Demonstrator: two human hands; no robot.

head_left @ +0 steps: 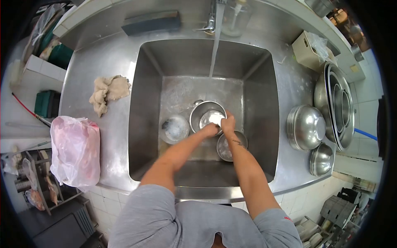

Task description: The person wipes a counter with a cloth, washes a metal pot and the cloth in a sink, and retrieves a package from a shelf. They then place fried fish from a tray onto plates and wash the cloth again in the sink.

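A round steel pot (196, 114) is in the sink, tilted so that its shiny inside shows. My right hand (228, 123) is closed on the pot's right rim. At the near rim, my left hand (211, 130) reaches in with its fingers closed; a small dark patch shows by the fingertips, and whatever they hold is hidden. To the left of the pot sits a round bowl (175, 129) with cloudy contents and a dark patch. Another metal bowl (225, 149) lies partly under my right forearm.
Water runs from the tap (211, 25) into the steel sink (144, 107). A beige cloth (108, 91) and a pink-white plastic bag (75, 151) lie on the left counter. Stacked metal bowls (307, 127) and large nested basins (336, 105) stand at the right, near a cream box (307, 51).
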